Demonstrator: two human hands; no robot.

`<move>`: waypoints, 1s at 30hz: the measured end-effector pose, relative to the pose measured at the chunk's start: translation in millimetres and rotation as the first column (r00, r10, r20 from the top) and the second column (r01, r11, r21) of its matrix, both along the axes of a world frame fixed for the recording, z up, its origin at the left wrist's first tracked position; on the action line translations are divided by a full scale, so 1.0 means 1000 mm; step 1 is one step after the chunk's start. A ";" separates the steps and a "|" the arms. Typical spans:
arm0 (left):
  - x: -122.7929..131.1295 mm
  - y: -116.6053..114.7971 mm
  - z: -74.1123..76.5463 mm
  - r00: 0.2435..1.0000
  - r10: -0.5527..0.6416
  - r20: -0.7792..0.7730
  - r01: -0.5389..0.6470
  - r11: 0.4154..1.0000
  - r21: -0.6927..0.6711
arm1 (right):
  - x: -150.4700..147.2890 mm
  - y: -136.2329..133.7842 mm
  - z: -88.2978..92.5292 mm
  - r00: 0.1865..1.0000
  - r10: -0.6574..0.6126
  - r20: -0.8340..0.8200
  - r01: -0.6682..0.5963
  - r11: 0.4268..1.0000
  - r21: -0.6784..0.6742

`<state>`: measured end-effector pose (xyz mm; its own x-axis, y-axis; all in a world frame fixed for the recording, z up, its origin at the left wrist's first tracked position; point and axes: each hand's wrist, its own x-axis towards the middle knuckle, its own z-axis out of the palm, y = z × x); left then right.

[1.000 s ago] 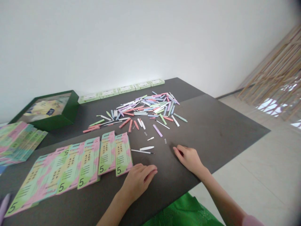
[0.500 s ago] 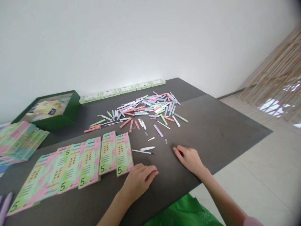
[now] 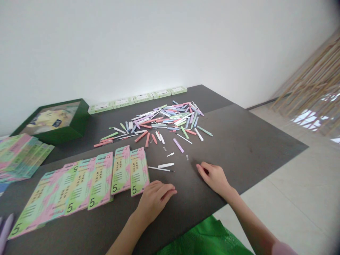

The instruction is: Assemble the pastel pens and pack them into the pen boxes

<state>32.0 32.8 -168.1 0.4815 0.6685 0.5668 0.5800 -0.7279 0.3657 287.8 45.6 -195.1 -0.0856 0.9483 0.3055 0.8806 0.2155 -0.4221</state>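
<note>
My left hand (image 3: 155,199) rests on the dark table (image 3: 255,141), its fingers curled together beside the nearest pink and green "5" box (image 3: 139,171). To the right, my right hand (image 3: 213,176) lies on the table, fingers bent in and thumb tip near the index finger. I cannot make out anything held in either hand. Between and beyond them lie a thin white refill (image 3: 160,169), a white pen part (image 3: 166,165), a small white tip (image 3: 170,154), a clear piece (image 3: 187,157) and a purple pen barrel (image 3: 178,145).
A heap of coloured pen parts (image 3: 170,118) spreads over the table's middle. More boxes (image 3: 77,187) lie in an overlapping row at left, near a stack (image 3: 22,156) and a green bin (image 3: 77,124). Flat green-white boxes (image 3: 122,102) line the wall.
The view has shifted slightly. Both hands remain in nearly the same place and pose, and the pen parts and boxes lie as before.
</note>
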 end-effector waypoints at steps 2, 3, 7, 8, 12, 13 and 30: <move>-0.001 0.000 0.003 0.999 0.014 0.031 -0.014 1.000 0.011 | 0.004 -0.002 0.003 0.998 -0.035 -0.050 0.038 0.998 0.047; -0.002 0.000 0.005 0.999 0.024 0.046 -0.025 1.000 0.018 | 0.006 -0.003 0.005 0.996 -0.058 -0.073 0.064 0.995 0.073; -0.005 0.001 0.011 0.994 0.058 0.092 -0.062 0.997 0.051 | 0.018 -0.010 0.011 0.977 -0.162 -0.141 0.184 0.969 0.163; -0.005 0.002 0.012 0.993 0.061 0.099 -0.067 0.996 0.058 | 0.020 -0.012 0.010 0.972 -0.181 -0.150 0.206 0.963 0.175; -0.005 0.004 0.010 0.993 0.055 0.101 -0.063 0.995 0.077 | 0.022 -0.019 0.005 0.973 -0.185 -0.141 0.209 0.961 0.182; -0.004 0.005 0.010 0.994 0.054 0.100 -0.062 0.995 0.083 | 0.021 -0.020 0.003 0.974 -0.182 -0.136 0.205 0.962 0.178; -0.034 -0.003 0.034 0.977 0.181 0.111 -0.204 0.946 0.253 | 0.009 0.049 0.070 0.991 0.107 0.081 -0.099 0.990 -0.095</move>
